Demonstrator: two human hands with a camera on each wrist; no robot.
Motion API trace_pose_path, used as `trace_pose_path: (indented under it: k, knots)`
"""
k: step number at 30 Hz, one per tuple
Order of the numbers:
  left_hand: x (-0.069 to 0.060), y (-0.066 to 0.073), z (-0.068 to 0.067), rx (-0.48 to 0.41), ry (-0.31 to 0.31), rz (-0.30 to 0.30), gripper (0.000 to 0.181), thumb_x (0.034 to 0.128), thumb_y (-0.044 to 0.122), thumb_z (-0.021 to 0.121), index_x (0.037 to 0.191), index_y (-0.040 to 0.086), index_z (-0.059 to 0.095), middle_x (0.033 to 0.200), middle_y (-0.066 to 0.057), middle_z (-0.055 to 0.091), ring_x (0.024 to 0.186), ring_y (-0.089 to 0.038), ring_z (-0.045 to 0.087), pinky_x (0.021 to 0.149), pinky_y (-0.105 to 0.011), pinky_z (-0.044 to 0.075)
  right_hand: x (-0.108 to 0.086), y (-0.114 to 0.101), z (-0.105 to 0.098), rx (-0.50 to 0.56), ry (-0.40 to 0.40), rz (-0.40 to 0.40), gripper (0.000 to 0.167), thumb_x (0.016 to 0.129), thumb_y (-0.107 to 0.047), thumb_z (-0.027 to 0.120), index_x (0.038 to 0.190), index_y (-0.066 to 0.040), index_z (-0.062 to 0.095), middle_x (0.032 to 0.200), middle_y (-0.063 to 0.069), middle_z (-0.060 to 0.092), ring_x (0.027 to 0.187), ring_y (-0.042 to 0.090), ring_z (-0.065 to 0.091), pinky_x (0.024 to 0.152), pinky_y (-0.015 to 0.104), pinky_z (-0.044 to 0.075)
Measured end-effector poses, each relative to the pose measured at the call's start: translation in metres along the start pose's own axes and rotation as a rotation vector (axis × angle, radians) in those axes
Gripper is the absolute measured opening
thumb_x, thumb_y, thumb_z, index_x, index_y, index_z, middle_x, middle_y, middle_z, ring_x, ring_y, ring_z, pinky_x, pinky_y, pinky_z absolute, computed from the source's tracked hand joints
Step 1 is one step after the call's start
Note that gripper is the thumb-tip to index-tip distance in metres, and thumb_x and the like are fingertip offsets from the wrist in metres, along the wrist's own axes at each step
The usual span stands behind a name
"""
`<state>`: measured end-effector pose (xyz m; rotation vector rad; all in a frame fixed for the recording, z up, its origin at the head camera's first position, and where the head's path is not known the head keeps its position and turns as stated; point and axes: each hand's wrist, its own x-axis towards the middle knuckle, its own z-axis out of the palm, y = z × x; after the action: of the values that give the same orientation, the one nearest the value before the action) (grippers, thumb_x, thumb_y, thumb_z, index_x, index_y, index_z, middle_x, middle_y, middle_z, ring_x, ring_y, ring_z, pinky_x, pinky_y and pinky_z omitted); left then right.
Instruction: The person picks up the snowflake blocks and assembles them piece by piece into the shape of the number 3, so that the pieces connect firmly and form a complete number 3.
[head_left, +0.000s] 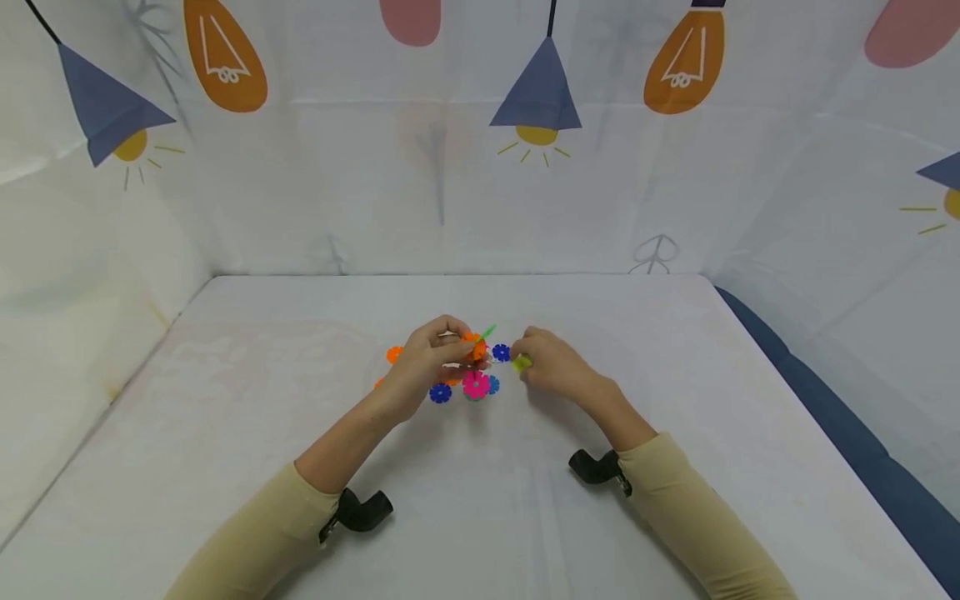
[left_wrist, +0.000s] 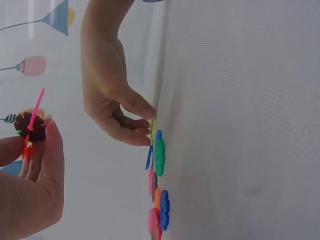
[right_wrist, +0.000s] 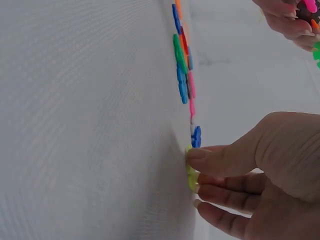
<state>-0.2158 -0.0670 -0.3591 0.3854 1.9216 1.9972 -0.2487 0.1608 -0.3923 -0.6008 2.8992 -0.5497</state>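
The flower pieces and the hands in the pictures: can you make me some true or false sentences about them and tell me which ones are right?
1. The right hand pinches a yellow piece. True.
2. The left hand holds nothing. False: its fingers hold pieces, including an orange piece.
3. A pink piece lies on the table. True.
4. Both sleeves are blue. False: they are beige.
5. The cloth behind the table has fish printed on it. False: it shows lamps and bulbs.
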Motion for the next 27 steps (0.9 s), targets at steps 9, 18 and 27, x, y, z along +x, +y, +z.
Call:
trace_pose_path:
  k: [9, 18, 27]
  knots:
    - [0.0, -0.002, 0.0, -0.006, -0.028, -0.006, 0.012, 0.1026, 0.018, 0.051, 0.107, 0.007, 0.05, 0.093, -0.005, 0.074, 0.096, -0.027, 0.073, 0.085, -0.034, 0.059, -0.002, 0.001, -0.001, 0.022, -0.034, 0.019, 0.019, 0.08, 0.001, 0.073, 0.096, -0.007, 0.068, 0.093, 0.007, 0.062, 0.086, 0.02, 0.055, 0.076, 0.033, 0.05]
    - [0.0, -0.004, 0.001, 0.006, -0.032, -0.008, 0.012, 0.1035, 0.017, 0.051, 0.106, 0.006, 0.048, 0.093, -0.005, 0.074, 0.098, -0.027, 0.073, 0.087, -0.033, 0.059, -0.004, 0.007, -0.011, 0.187, -0.066, -0.061, 0.014, 0.083, 0.007, 0.063, 0.084, -0.007, 0.066, 0.086, 0.007, 0.064, 0.079, 0.017, 0.052, 0.071, 0.029, 0.047]
    - [0.001, -0.003, 0.0, 0.004, 0.005, -0.009, 0.01, 0.1026, 0.016, 0.051, 0.104, 0.006, 0.051, 0.091, -0.003, 0.073, 0.09, -0.021, 0.071, 0.087, -0.035, 0.058, -0.013, -0.002, -0.033, 0.405, -0.034, -0.079, 0.001, 0.092, -0.003, 0.063, 0.093, -0.003, 0.063, 0.079, 0.009, 0.066, 0.071, 0.027, 0.065, 0.068, 0.041, 0.056]
